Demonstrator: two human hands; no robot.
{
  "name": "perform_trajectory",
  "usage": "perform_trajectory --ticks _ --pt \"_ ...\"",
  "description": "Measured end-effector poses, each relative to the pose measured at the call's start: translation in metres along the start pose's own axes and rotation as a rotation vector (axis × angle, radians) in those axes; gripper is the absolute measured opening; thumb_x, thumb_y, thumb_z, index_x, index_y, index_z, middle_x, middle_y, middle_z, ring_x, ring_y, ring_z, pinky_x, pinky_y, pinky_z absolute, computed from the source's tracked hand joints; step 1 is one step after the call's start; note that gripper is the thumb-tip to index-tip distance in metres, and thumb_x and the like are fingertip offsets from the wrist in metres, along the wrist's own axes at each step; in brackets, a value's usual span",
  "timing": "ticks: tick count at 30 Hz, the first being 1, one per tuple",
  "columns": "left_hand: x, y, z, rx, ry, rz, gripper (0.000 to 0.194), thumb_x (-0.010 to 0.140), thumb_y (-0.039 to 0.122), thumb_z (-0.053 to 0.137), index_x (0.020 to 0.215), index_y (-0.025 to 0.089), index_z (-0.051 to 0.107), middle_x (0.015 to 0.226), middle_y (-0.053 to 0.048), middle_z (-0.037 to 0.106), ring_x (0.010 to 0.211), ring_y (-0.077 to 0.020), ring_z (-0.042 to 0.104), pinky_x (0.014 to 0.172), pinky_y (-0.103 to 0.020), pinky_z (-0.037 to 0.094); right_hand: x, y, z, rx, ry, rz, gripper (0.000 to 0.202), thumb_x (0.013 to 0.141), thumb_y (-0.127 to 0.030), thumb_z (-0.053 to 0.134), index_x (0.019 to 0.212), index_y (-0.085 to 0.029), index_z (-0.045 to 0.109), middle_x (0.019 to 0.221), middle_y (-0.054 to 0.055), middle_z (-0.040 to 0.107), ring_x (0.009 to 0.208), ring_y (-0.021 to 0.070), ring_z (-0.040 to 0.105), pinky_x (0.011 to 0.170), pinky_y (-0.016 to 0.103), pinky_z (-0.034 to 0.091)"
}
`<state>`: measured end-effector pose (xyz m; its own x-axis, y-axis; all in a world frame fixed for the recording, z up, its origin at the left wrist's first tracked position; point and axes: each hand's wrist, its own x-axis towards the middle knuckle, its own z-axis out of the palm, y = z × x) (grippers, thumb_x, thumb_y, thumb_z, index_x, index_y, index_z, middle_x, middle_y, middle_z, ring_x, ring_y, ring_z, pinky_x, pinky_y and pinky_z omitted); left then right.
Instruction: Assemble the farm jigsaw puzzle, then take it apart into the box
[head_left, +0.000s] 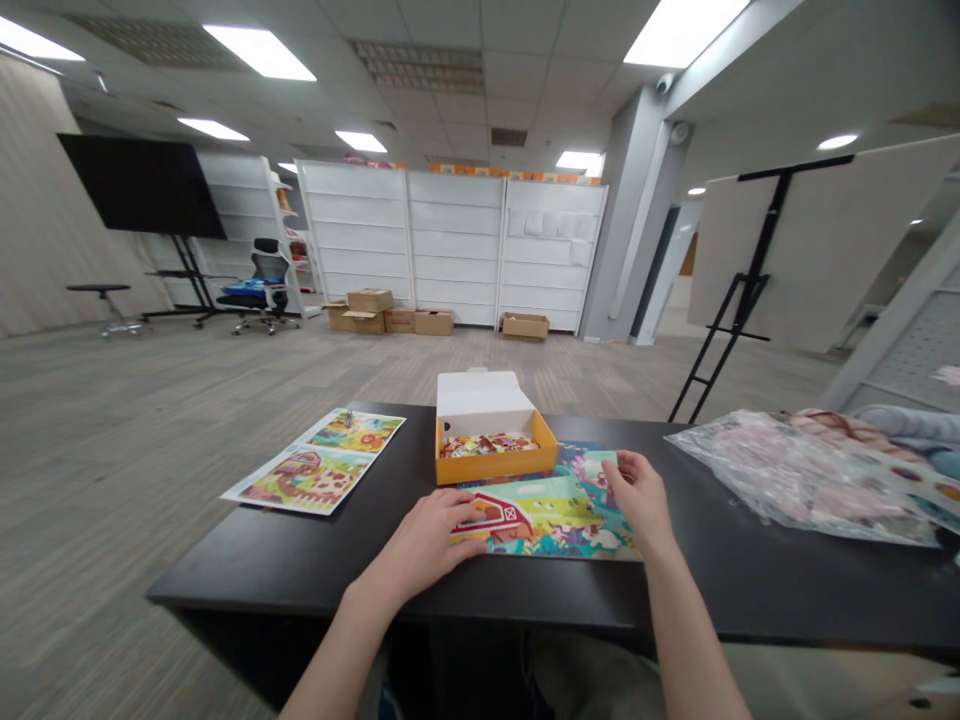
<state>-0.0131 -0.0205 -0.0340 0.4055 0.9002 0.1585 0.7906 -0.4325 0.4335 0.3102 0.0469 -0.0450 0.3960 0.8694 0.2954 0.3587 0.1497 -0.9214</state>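
On the black table in front of me lies a colourful farm-scene jigsaw puzzle, partly assembled, with a red barn and green fields. My left hand rests at its left edge, fingers stretched out over the barn part. At the puzzle's upper right, my right hand pinches a light green puzzle piece between thumb and fingers. Just behind the puzzle stands an open yellow box with its white lid raised. Loose puzzle pieces fill part of the box.
A printed picture sheet lies at the table's left side. Clear plastic bags with pink contents cover the right side. The black table ends close to me. Beyond are cardboard boxes, a chair and a screen.
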Motion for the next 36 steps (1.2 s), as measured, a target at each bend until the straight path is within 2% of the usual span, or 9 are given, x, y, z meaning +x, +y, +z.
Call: perform_trajectory --ticks 3,8,13,16,19,23,26,32,36 --pt "0.0 0.0 0.001 0.005 0.007 0.004 0.034 0.091 0.05 0.062 0.117 0.031 0.073 0.135 -0.005 0.063 0.124 -0.0294 0.055 0.107 -0.044 0.044 -0.007 -0.012 0.006 0.262 -0.096 0.052 0.05 0.068 -0.052 0.073 0.105 -0.021 0.058 0.06 -0.005 0.059 0.051 0.0153 0.054 0.052 0.028 0.046" --pt "0.001 -0.001 0.004 0.017 0.02 0.004 0.036 0.09 0.05 0.063 0.118 0.031 0.072 0.135 -0.006 0.063 0.124 -0.0292 0.055 0.106 -0.044 0.044 -0.017 -0.034 0.026 0.339 -0.269 0.036 0.04 0.069 -0.052 0.075 0.09 -0.018 0.068 0.066 -0.001 0.062 0.056 0.0136 0.056 0.051 0.025 0.044" --pt "-0.001 -0.002 0.006 0.024 0.033 0.009 0.035 0.09 0.048 0.064 0.12 0.031 0.071 0.134 -0.006 0.063 0.124 -0.0285 0.055 0.107 -0.043 0.044 -0.024 -0.049 0.058 0.284 -0.421 -0.057 0.054 0.075 -0.049 0.07 0.121 -0.019 0.066 0.114 0.009 0.07 0.065 0.0146 0.064 0.049 0.025 0.047" --pt "-0.002 -0.001 0.006 0.026 0.04 0.014 0.034 0.089 0.046 0.066 0.119 0.031 0.071 0.133 -0.005 0.063 0.123 -0.0279 0.056 0.106 -0.042 0.044 -0.026 -0.048 0.068 0.231 -0.522 -0.098 0.064 0.079 -0.046 0.066 0.137 -0.02 0.056 0.12 0.011 0.069 0.075 0.0185 0.069 0.055 0.028 0.052" --pt "-0.002 -0.001 0.006 0.028 0.045 0.02 0.034 0.089 0.046 0.065 0.12 0.032 0.071 0.132 -0.004 0.064 0.123 -0.0278 0.056 0.106 -0.042 0.045 -0.022 -0.04 0.059 0.094 -0.452 -0.153 0.063 0.082 -0.047 0.062 0.137 -0.017 0.054 0.113 0.012 0.071 0.08 0.021 0.07 0.061 0.031 0.053" --pt "-0.001 -0.002 0.005 0.036 0.037 0.02 0.035 0.09 0.048 0.063 0.12 0.031 0.071 0.135 -0.005 0.062 0.124 -0.0287 0.056 0.106 -0.043 0.045 -0.012 -0.018 0.027 -0.306 -0.254 -0.191 0.038 0.085 -0.041 0.057 0.113 -0.018 0.07 0.108 0.011 0.074 0.084 0.0241 0.071 0.077 0.037 0.054" --pt "-0.001 -0.001 0.005 0.036 0.028 0.016 0.033 0.091 0.048 0.063 0.118 0.031 0.071 0.135 -0.005 0.062 0.125 -0.0292 0.055 0.105 -0.043 0.045 -0.009 -0.001 0.01 -0.564 -0.194 -0.149 0.026 0.084 -0.032 0.058 0.102 -0.02 0.073 0.099 0.01 0.077 0.095 0.0278 0.071 0.084 0.037 0.051" --pt "0.0 0.001 0.004 0.043 0.033 0.009 0.032 0.09 0.047 0.064 0.118 0.031 0.071 0.134 -0.005 0.063 0.124 -0.029 0.055 0.105 -0.043 0.044 -0.015 0.009 0.019 -0.59 -0.291 -0.184 0.028 0.086 -0.031 0.057 0.107 -0.019 0.072 0.101 0.008 0.077 0.098 0.0255 0.072 0.089 0.035 0.051" --pt "0.0 0.003 0.003 0.044 0.023 0.004 0.031 0.09 0.046 0.064 0.116 0.03 0.071 0.134 -0.005 0.063 0.125 -0.029 0.055 0.105 -0.044 0.044 -0.018 0.004 0.024 -0.655 -0.263 -0.154 0.029 0.086 -0.032 0.057 0.11 -0.02 0.07 0.104 0.008 0.077 0.098 0.0257 0.072 0.087 0.034 0.051"
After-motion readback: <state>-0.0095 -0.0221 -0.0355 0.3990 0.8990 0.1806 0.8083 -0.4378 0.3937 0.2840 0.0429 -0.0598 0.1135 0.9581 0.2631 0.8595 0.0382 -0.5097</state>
